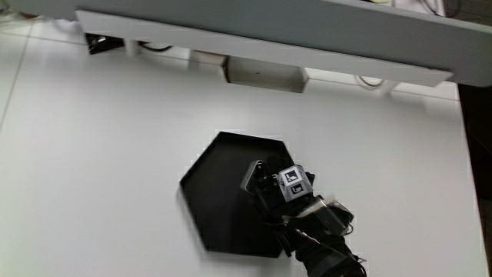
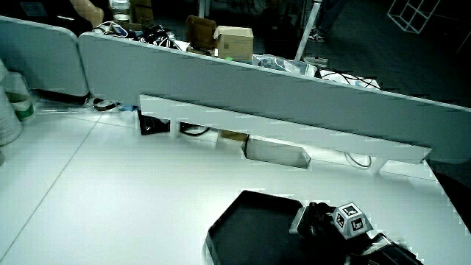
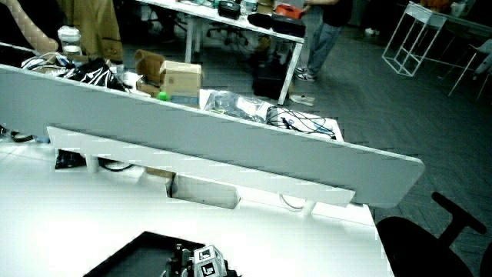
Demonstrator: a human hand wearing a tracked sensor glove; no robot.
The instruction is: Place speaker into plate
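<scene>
A black hexagonal plate (image 1: 219,192) lies on the white table; both side views show it too (image 2: 250,221) (image 3: 127,258). The gloved hand (image 1: 269,188), with the patterned cube (image 1: 293,183) on its back, reaches over the plate's edge nearest the person. Its fingers are curled around a small dark speaker (image 1: 251,175) with a grey rim. The speaker sits low over the plate's inside; whether it touches the plate is unclear. In a side view the hand (image 2: 324,219) and the speaker (image 2: 302,218) show above the plate. Only the cube and knuckles (image 3: 201,265) show in a side view.
A low grey partition (image 1: 269,38) runs along the table's edge farthest from the person, with a white box (image 1: 261,73), a black item (image 1: 100,44) and cables (image 1: 373,79) under it. Stacked white cups (image 2: 7,110) stand at the table's edge in a side view.
</scene>
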